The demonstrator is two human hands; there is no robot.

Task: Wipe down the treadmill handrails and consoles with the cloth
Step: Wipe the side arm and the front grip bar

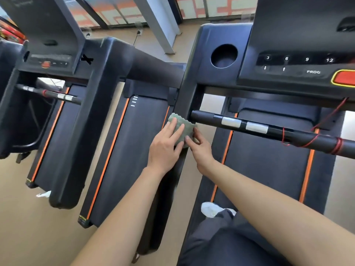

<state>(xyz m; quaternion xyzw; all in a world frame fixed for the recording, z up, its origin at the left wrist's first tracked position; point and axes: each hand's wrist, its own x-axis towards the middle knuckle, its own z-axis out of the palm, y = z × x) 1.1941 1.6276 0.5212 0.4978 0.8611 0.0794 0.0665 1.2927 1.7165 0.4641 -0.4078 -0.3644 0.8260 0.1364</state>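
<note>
Cloth point(182, 126), green, lies on the near treadmill's left handrail point(169, 189). Left hand point(165, 144) presses it, fingers straight; right hand point(200, 148) pinches its edge. Best: firm pressure, long strokes along the rail, then the console point(288, 64).

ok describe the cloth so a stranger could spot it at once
Find the nearest black treadmill console with white numbers 3, 6, 9, 12, then follow its black left handrail toward the person. The small pale green cloth sits on that rail under the flat left hand, the right hand touching its edge. It is the only green, scallop-edged thing among black parts.
</note>
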